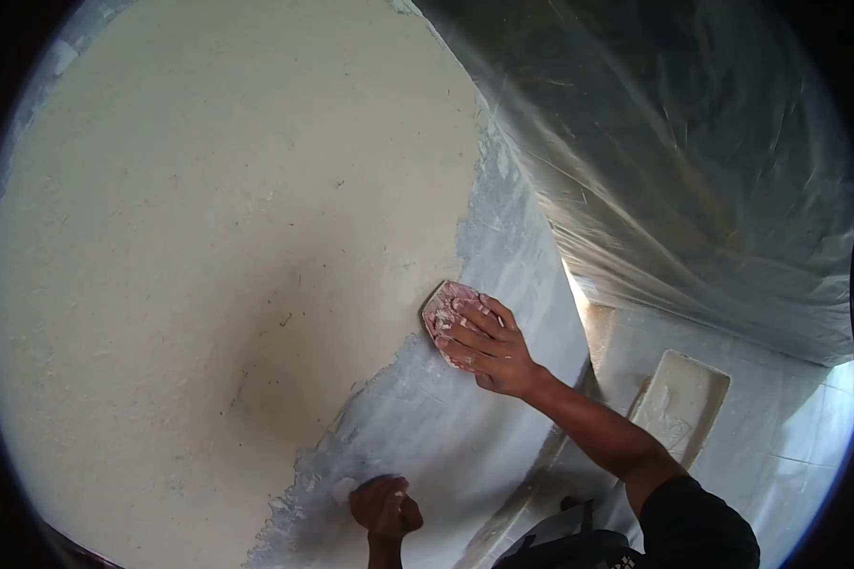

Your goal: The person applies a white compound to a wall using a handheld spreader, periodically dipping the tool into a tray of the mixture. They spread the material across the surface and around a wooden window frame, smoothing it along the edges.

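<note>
Cream coating (228,256) spreads wide, ragged-edged at the reddish block (440,311).

Soft shadows, black curved fisheye edges.

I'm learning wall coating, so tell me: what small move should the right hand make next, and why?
Probably slide the pad under the right hand a little onto the grey area: the pad lies at the ragged edge of the cream coating, and the grey beside it looks uncoated.
</note>
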A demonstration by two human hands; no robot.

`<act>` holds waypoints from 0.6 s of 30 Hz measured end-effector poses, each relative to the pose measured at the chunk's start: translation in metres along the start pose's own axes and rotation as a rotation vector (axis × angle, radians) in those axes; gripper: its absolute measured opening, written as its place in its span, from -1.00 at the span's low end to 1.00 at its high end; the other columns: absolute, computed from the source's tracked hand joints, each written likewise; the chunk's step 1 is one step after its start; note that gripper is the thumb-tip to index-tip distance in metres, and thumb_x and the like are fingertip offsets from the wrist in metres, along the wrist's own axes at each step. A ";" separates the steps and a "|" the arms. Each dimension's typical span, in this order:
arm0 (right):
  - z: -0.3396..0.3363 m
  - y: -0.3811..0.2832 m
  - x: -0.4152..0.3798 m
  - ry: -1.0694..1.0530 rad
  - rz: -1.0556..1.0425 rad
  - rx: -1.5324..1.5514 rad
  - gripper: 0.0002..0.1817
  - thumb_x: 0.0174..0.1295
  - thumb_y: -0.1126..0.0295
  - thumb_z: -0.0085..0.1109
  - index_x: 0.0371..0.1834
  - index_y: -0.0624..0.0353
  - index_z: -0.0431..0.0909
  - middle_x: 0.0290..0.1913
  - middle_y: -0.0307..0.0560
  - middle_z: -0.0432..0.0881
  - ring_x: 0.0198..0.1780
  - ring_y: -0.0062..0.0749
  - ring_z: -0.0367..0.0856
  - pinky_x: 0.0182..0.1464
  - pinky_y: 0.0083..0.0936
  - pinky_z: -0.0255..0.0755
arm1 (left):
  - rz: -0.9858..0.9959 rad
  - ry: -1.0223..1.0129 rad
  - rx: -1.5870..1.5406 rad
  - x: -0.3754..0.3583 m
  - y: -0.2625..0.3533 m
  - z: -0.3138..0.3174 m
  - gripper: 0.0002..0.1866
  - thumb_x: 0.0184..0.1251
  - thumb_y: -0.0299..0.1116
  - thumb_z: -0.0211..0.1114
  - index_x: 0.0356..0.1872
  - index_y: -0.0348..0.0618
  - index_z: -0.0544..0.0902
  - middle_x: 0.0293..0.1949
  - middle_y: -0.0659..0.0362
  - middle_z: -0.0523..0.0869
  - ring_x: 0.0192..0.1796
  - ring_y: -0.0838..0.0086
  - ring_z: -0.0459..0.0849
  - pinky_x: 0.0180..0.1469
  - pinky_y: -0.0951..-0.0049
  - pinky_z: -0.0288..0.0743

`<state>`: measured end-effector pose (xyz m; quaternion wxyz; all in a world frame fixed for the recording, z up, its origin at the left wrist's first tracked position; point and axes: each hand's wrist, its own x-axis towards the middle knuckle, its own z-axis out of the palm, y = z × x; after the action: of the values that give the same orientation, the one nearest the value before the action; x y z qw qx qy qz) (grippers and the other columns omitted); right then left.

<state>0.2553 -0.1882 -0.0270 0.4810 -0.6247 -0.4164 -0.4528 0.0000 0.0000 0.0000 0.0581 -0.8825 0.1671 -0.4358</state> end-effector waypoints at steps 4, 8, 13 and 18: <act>0.019 0.004 -0.005 0.040 -0.100 -0.084 -0.52 0.10 0.45 0.42 0.13 -0.23 0.70 0.24 -0.45 0.64 0.39 -0.30 0.50 0.51 -0.05 0.17 | 0.062 0.014 0.004 -0.001 -0.015 -0.009 -0.84 -0.03 -0.50 0.15 -0.36 -0.09 0.59 -0.47 0.20 0.76 -0.36 0.35 0.76 -0.17 0.36 0.55; 0.011 0.031 -0.035 0.011 -0.222 -0.164 -0.55 0.06 0.29 0.49 0.09 -0.29 0.71 0.20 -0.46 0.65 0.38 -0.33 0.51 0.51 -0.07 0.20 | 0.030 0.012 -0.026 -0.018 0.000 0.010 -0.80 0.00 -0.47 0.18 -0.28 -0.06 0.50 -0.41 0.23 0.76 -0.31 0.34 0.72 -0.10 0.31 0.41; 0.019 0.028 -0.011 0.091 -0.238 -0.144 -0.59 0.10 0.25 0.48 0.07 -0.28 0.72 0.19 -0.49 0.66 0.37 -0.36 0.52 0.54 -0.08 0.18 | 0.072 -0.088 0.014 -0.013 -0.008 0.000 -0.63 -0.03 -0.45 0.18 -0.10 -0.01 0.46 -0.40 0.27 0.75 -0.31 0.36 0.73 -0.06 0.31 0.39; 0.017 0.050 -0.030 0.042 -0.296 -0.198 -0.56 0.09 0.23 0.49 0.11 -0.30 0.70 0.22 -0.50 0.64 0.35 -0.36 0.54 0.55 -0.08 0.17 | 0.056 -0.032 0.047 -0.022 -0.010 0.009 -0.51 -0.09 -0.49 0.19 0.00 0.02 0.44 -0.39 0.31 0.74 -0.32 0.39 0.72 -0.07 0.32 0.36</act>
<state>0.2989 -0.1836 -0.0691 0.3540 -0.5912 -0.4469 -0.5704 -0.0027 0.0161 -0.0192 0.0934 -0.8828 0.1806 -0.4236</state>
